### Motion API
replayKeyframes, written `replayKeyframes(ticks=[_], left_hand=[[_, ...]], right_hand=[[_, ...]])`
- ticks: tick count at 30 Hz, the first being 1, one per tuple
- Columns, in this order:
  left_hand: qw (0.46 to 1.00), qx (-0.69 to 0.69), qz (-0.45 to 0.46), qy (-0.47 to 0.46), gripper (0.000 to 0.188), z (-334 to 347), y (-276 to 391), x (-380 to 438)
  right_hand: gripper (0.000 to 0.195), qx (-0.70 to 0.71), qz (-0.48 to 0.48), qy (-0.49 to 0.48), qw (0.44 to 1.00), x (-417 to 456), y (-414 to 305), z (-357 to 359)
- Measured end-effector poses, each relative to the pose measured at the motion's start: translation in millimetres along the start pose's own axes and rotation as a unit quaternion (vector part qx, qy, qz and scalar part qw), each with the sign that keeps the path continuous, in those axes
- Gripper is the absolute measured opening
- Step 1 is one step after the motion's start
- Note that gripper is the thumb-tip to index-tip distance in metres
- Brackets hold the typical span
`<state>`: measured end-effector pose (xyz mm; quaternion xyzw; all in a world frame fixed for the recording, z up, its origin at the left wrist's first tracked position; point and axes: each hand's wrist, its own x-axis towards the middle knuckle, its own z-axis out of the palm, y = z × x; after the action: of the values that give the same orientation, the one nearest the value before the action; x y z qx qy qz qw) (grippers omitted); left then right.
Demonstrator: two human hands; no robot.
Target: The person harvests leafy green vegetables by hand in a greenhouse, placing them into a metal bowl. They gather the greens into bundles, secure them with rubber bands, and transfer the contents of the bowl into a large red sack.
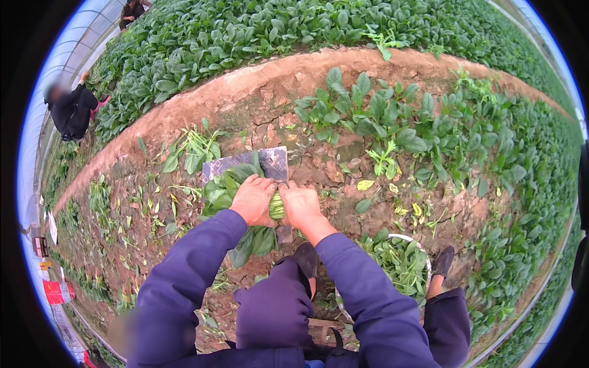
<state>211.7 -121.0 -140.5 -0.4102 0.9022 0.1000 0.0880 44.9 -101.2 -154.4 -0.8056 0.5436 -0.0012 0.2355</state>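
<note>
A bundle of leafy greens, which look like spinach (222,192), lies on a dark patterned board (274,162) on the soil, its leaves to the left and its pale stems to the right. Around the bundle my left hand (256,198) is closed, with some leaves hanging below it. My right hand (301,204) presses at the stem ends, its fingers touching the left hand's; whether it holds something small there is hidden. Loose cut greens (195,147) lie on the soil just beyond the board's left side.
Near my right knee stands a round white-rimmed container (429,267) full of loose leaves. Uncut plants (409,119) grow ahead right, and a soil ridge (248,83) curves across ahead. Small heaps of greens (99,198) lie left. A person (71,110) crouches far left, another (132,13) beyond.
</note>
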Motion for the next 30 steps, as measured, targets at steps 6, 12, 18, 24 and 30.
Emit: replayKeyframes(ticks=[6,12,18,24,30], left_hand=[[0.999,-0.031,-0.020,0.022,0.092,-1,4,-4],[1.000,-0.019,-0.020,0.008,0.084,-10,9,0],[0.999,-0.001,-0.039,0.006,0.073,-14,11,3],[0.996,0.034,-0.070,0.035,0.071,-34,30,18],[0.990,-0.038,-0.088,0.103,0.079,-1,33,15]], right_hand=[[0.083,0.255,0.087,0.253,0.929,-31,21,19],[0.091,0.891,0.324,0.135,0.288,-29,16,104],[0.070,0.926,0.216,0.247,0.186,11,-7,72],[0.065,0.968,0.032,0.230,0.095,15,14,59],[0.061,0.955,0.114,0.266,0.069,20,19,73]])
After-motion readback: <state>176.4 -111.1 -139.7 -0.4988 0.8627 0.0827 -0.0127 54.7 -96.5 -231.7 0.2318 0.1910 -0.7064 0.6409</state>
